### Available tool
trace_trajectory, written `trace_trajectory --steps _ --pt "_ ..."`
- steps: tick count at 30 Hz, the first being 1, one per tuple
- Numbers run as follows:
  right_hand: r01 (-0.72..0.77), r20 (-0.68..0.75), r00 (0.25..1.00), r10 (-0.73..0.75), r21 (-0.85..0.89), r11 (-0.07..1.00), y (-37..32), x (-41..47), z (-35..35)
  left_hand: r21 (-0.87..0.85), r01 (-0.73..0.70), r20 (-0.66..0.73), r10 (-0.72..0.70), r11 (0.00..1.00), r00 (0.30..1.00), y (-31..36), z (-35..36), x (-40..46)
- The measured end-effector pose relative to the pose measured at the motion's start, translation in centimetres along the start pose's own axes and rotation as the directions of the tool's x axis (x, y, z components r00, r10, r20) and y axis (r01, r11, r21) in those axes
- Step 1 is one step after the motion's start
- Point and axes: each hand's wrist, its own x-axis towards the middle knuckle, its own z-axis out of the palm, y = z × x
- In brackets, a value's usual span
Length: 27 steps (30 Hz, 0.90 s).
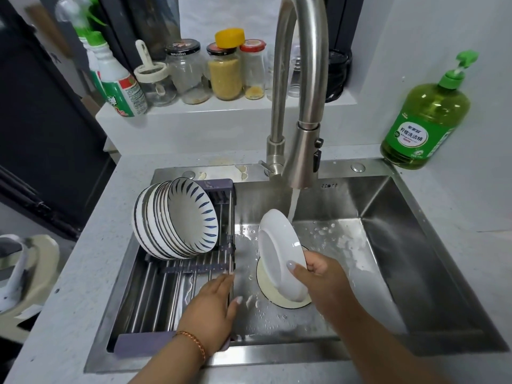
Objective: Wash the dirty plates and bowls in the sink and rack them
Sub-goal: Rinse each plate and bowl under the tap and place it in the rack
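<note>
The right hand (322, 275) grips a white plate (279, 253) by its lower edge, thumb on the near face, and holds it on edge under water running from the steel tap (300, 112). The left hand (214, 306) lies with fingers straight and relaxed on the right rail of the drying rack (166, 286), holding nothing; a braided orange cord circles that wrist.

Seen from the head camera, the plate is tilted above the sink (388, 245), its upper rim touching the stream. Below it, flat on the sink floor over the drain, lies a cream plate (273, 289) with a dark rim, partly hidden by the white 1. Foam and drops speckle the wet steel around them.

The rack spans the sink's left side. At its far end a row of striped bowls (177, 220) stands on edge, nested close together, the nearest showing blue dashes round its inside.

On the grey bench (69, 286) at the sink's right far corner stands a green bottle of dish soap (426, 117) with a pump. Jars (221, 73) and spray bottles (110, 76) line the ledge behind the tap.
</note>
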Motion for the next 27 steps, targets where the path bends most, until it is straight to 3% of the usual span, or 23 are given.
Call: trace_trajectory --steps 4,6,9,11,13,16,22,27 --pt "0.001 0.01 1.0 -0.002 0.04 0.999 -1.2 0.5 1.5 -0.16 0.016 -0.046 -0.023 0.987 0.999 -0.1 0.0 0.2" --pt "0.03 0.021 0.999 -0.031 0.052 0.998 -2.1 0.7 2.3 -0.296 0.012 -0.172 -0.066 0.955 0.983 0.0 -0.8 0.5" --pt "0.063 0.035 0.997 -0.066 0.071 0.995 -3.8 1.3 3.9 -0.443 -0.044 -0.431 -0.17 0.895 0.886 -0.1 -3.4 1.8" --pt "0.089 0.041 0.995 -0.093 0.089 0.992 -4.9 2.0 5.3 -0.471 -0.035 -0.53 -0.251 0.881 0.81 -0.3 -5.8 2.7" --pt "0.124 0.058 0.99 -0.13 0.099 0.987 -6.3 2.8 7.4 -0.512 -0.006 -0.53 -0.311 0.859 0.789 -1.1 -7.9 3.4" --pt "0.163 0.087 0.982 -0.168 0.06 0.985 -7.1 4.4 10.0 -0.596 -0.018 -0.462 -0.325 0.802 0.825 -1.5 -9.3 4.0" --pt "0.177 0.086 0.982 -0.168 -0.116 0.977 -6.8 7.2 15.3 -0.836 -0.07 -0.348 -0.427 0.544 0.834 -3.0 -10.3 4.5" --pt "0.177 0.011 0.984 -0.18 -0.249 0.952 -5.3 7.5 18.0 -0.846 -0.072 -0.348 -0.445 0.528 0.825 -3.8 -9.7 4.8"
